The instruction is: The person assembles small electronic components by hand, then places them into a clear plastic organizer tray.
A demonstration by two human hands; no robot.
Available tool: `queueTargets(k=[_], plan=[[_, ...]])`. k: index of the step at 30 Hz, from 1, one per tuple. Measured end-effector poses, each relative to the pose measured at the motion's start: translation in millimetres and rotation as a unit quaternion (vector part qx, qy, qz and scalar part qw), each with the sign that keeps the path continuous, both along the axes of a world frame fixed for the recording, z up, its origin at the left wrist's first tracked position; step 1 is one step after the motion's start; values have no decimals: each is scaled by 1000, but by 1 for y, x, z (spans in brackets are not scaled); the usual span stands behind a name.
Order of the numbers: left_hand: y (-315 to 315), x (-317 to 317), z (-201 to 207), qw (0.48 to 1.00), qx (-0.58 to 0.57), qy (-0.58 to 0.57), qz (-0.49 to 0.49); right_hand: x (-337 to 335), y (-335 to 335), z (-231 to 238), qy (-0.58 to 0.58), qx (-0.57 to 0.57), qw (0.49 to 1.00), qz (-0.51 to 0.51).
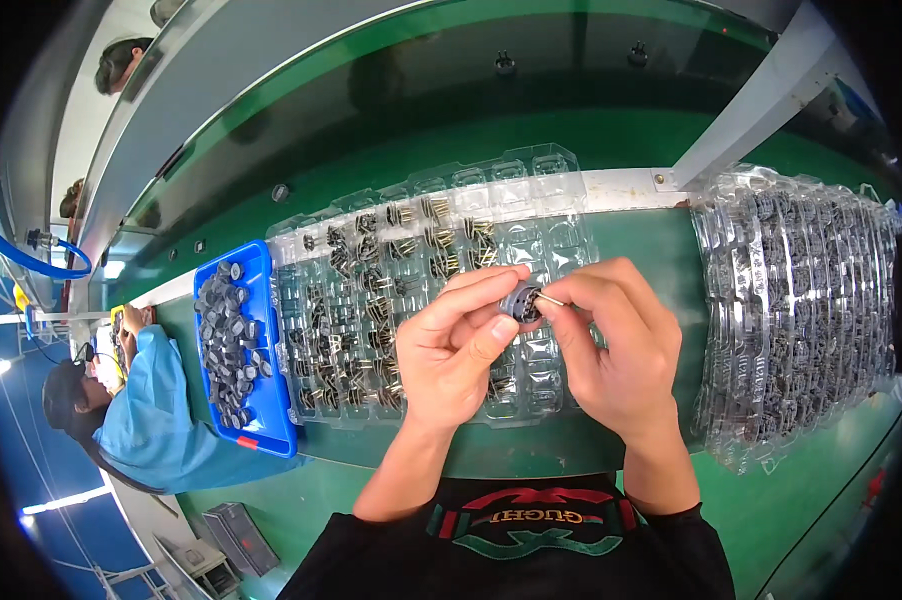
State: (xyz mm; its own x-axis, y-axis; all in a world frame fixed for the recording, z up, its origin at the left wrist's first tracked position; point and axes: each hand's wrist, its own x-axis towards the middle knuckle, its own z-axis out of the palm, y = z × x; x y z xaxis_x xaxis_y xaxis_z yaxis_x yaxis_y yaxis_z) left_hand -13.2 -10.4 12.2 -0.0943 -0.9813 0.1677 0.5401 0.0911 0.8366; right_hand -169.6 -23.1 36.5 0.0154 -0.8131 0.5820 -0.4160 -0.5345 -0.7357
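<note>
while the left hand (449,345) grips a dark round connector (517,303) between thumb and fingers, the right hand (619,335) pinches a slim metal pin (550,299) at its face. both hands narrow, both loaded.

connector: short cylinder, dark grey side, blacker face with small recesses, face angled toward right hand. pin is thin, straight, brass-toned; can't tell how deep it's seated.

position: connector sits between the hands, touching left thumb and fingertips, raised over the right part of a transparent tray (541,395). tray is pocketed; dark parts with brass pins (439,238) fill mostly its left and middle, pockets near its right edge show bare.

room: right of tray, a strip of green bench top (659,240), then a stack of loaded trays (801,320). bench front edge runs close to the black shirt (371,555). left side is tight: blue bin (284,410) of grey caps (229,345) right up against the tray. far side: white rail (626,190) under tray's far end, slanted white post (756,100) rising at right. co-worker in blue (156,400) beyond the bin.
</note>
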Motion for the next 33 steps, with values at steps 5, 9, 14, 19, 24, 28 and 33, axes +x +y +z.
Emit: queueTargets(k=[5, 9, 14, 19, 24, 28, 33], plan=[[2, 3, -4, 996, -28, -87, 3, 1, 2, 0, 14, 3, 1000, 0], [4, 0, 0, 997, -8, -77, 21, 6, 5, 2, 16, 14, 1000, -18], [-11, 9, 9, 984, -2, -177, 33, 13, -1, -9, 27, -33, 998, -39], [-75, 39, 29, 958, 38, -278, 63, 4, -5, -16, 121, 24, 991, 54], [-197, 87, 0, 896, -1, -434, 95, 12, 14, -18, 285, 102, 931, 204], [-302, 146, -33, 859, 37, -497, 121, 19, 22, -20, 334, 115, 908, 225], [-337, 174, -77, 702, 3, -682, 207, 12, 26, -26, 198, 157, 949, 189]])
